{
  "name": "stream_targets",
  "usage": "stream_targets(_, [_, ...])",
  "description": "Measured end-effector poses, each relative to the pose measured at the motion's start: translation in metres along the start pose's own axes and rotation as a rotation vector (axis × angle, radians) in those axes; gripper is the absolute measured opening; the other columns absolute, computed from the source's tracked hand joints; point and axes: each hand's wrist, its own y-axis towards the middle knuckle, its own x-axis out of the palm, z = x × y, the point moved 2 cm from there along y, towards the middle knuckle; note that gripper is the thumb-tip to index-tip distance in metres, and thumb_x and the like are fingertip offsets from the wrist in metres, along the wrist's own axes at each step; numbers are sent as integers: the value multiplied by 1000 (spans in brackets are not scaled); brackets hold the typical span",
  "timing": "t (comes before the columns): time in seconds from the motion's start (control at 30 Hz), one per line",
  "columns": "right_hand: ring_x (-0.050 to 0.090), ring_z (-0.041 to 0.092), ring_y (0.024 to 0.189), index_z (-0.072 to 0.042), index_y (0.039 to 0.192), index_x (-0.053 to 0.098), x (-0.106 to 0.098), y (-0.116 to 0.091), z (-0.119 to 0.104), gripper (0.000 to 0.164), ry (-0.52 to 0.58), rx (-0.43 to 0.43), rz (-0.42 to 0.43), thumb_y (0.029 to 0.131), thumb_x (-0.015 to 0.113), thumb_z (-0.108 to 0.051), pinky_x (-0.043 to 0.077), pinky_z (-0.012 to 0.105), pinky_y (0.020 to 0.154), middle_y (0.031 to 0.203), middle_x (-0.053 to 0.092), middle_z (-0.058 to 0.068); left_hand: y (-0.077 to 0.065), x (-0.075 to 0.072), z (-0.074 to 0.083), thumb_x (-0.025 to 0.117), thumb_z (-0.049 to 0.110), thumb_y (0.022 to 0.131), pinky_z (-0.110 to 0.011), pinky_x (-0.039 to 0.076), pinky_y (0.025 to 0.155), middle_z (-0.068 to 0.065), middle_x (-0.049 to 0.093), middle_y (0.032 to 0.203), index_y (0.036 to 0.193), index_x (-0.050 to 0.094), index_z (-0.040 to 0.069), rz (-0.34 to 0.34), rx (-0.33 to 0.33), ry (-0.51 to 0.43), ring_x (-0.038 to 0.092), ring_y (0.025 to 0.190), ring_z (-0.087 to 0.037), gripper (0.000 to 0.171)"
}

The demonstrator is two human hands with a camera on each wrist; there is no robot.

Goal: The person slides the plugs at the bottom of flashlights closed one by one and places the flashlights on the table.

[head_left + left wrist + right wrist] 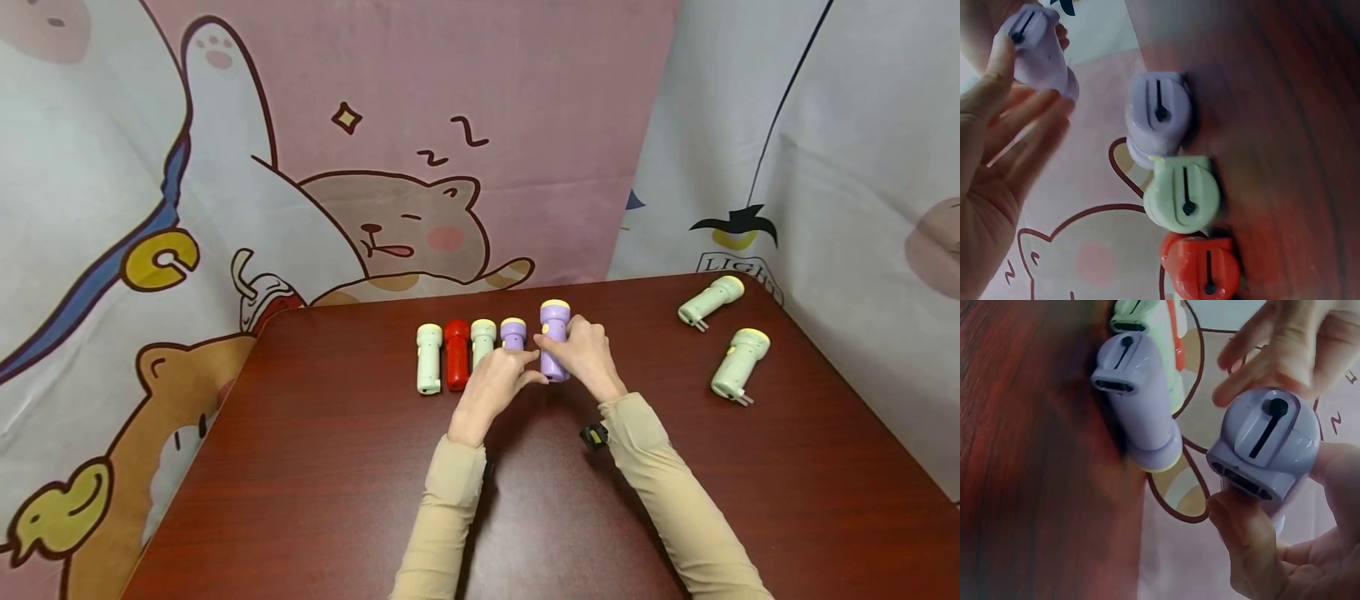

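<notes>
My right hand (591,357) holds a purple flashlight (555,321) with a yellow rim, its thumb on one side and fingers on the other. Beside that flashlight, my left hand (495,379) has its fingers extended, the tips right at its lower end. In the left wrist view, the tail of the held flashlight (1038,53) shows a black slot. Just left of it on the table, a second purple flashlight (513,332) stands in a row, partly hidden by my left hand. Further along come a pale green flashlight (483,337), a red flashlight (457,358) and another green flashlight (429,362).
Two more pale green flashlights, an upper one (711,302) and a lower one (740,365), lie at the table's right with plug prongs folded out. The brown table (322,475) ends at a cartoon-printed cloth (420,100) behind.
</notes>
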Motion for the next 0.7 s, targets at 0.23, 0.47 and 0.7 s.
stream_targets(0.23, [62,30,72,2,88,57,7,7,7,49,-12,5,-13,80,68,-45,50,40,63,79,62,16,-1,13,-15,80,25,73,-32,55,79,-6,72,103,101,73,6,-72,-128,73,69,93,-22,35])
stream_targets(0.47, [64,32,73,3,90,58,20,13,11,51,-26,12,-48,79,70,-45,52,41,63,80,64,17,-2,21,-17,82,21,70,-30,54,72,-4,70,88,82,74,6,-99,-119,136,67,79,-22,21])
stream_targets(0.7, [65,35,75,4,94,58,32,19,15,53,-64,28,-76,78,70,-45,51,42,64,82,63,18,0,23,-16,82,17,71,-31,54,74,-5,71,90,87,76,8,-132,-173,141,67,81,-23,19])
